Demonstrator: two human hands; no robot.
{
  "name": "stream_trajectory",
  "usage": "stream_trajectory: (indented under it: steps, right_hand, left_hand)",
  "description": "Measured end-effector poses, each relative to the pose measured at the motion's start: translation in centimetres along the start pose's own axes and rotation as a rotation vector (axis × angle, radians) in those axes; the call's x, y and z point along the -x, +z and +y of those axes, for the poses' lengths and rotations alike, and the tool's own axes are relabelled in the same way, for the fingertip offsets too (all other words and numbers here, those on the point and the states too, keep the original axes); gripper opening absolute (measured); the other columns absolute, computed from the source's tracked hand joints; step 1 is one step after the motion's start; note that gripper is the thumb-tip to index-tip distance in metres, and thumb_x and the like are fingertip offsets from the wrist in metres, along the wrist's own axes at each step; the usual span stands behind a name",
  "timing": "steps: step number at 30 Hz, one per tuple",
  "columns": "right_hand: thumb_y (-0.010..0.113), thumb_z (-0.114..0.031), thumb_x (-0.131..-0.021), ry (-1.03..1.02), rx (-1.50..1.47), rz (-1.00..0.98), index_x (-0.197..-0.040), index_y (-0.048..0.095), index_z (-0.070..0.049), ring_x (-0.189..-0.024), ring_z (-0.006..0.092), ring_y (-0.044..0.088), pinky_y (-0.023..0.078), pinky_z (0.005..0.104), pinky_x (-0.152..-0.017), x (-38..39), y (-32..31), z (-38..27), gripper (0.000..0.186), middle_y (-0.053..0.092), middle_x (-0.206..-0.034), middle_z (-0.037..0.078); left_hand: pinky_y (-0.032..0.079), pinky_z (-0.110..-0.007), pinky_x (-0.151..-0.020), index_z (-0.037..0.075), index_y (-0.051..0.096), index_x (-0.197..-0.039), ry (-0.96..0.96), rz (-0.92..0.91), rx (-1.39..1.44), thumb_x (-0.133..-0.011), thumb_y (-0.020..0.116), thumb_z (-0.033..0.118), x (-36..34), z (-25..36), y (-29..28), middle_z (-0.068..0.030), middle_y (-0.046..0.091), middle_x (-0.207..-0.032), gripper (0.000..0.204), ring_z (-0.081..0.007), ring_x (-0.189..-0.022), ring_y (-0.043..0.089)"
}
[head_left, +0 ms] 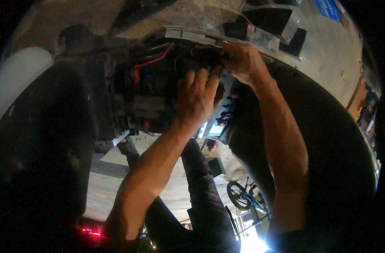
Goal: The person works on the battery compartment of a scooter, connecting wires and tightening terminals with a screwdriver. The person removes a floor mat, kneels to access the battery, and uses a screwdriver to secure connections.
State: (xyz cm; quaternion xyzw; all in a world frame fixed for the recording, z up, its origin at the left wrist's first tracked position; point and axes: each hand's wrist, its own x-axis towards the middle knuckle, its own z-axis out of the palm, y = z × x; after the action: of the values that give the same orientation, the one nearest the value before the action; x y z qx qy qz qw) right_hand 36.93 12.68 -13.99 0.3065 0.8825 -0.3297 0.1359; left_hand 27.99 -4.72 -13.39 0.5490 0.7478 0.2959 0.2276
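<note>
My left hand (194,99) reaches into a dark open compartment (150,101) with red cable (154,59) and black parts, its fingers curled over something I cannot make out, index finger toward my right hand. My right hand (243,65), slightly higher and to the right, pinches at the compartment's upper right; what its fingertips hold is hidden. Below my hands, a pale grey component (211,124) with black connectors (226,116) runs along the right side. A grey channelled strip (192,36) borders the top.
Large black curved panels (331,139) flank the compartment, with a pale rounded part (19,80) at left. Black boxes (276,21) and a blue flat item (327,9) lie on concrete floor (327,55). My legs (201,185) and a blue bicycle (247,198) show below.
</note>
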Motion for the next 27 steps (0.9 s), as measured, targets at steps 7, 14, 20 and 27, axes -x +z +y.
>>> stream_trajectory:
  steps: [7, 14, 20, 27]
  right_hand:
    - [0.066, -0.018, -0.078, 0.09, 0.098, 0.033, -0.087, 0.067, -0.003, -0.079, 0.0398, 0.064, 0.052, 0.0443, -0.069, -0.1, -0.3, -1.7, 0.017, 0.065, -0.082, 0.021]
    - [0.066, -0.021, -0.078, 0.409, 0.052, 0.176, -0.086, 0.069, -0.003, -0.085, 0.0409, 0.065, 0.054, 0.0454, -0.076, 0.3, 1.3, -2.5, 0.02, 0.067, -0.088, 0.022]
    - [0.066, -0.022, -0.075, 0.366, 0.047, 0.068, -0.086, 0.069, -0.003, -0.086, 0.0411, 0.066, 0.054, 0.045, -0.077, -0.6, 0.3, -2.9, 0.022, 0.068, -0.089, 0.022]
    - [0.07, -0.023, -0.071, 0.562, 0.017, 0.074, -0.084, 0.068, -0.001, -0.085, 0.0404, 0.066, 0.054, 0.0446, -0.076, -0.7, 0.7, -3.6, 0.026, 0.068, -0.087, 0.022]
  left_hand:
    - [0.041, -0.042, -0.071, 0.01, 0.053, -0.13, 0.006, 0.009, -0.048, -0.074, 0.073, 0.026, 0.1, -0.2, 0.5, -0.0099, 0.05, -0.094, 0.061, -0.0276, -0.086, 0.048]
    - [0.043, -0.045, -0.074, 0.013, 0.041, -0.141, 0.016, 0.012, -0.01, -0.081, 0.068, 0.029, 0.4, -0.3, 0.7, -0.0151, 0.05, -0.094, 0.067, -0.0324, -0.086, 0.048]
    - [0.043, -0.046, -0.075, 0.009, 0.042, -0.139, 0.035, 0.052, 0.02, -0.077, 0.073, 0.029, 0.5, -0.5, 0.8, -0.0153, 0.051, -0.091, 0.072, -0.0331, -0.085, 0.049]
    - [0.042, -0.048, -0.078, 0.01, 0.044, -0.136, -0.029, -0.034, 0.016, -0.073, 0.077, 0.03, 0.5, -0.3, 0.0, -0.0158, 0.053, -0.097, 0.074, -0.0336, -0.091, 0.05]
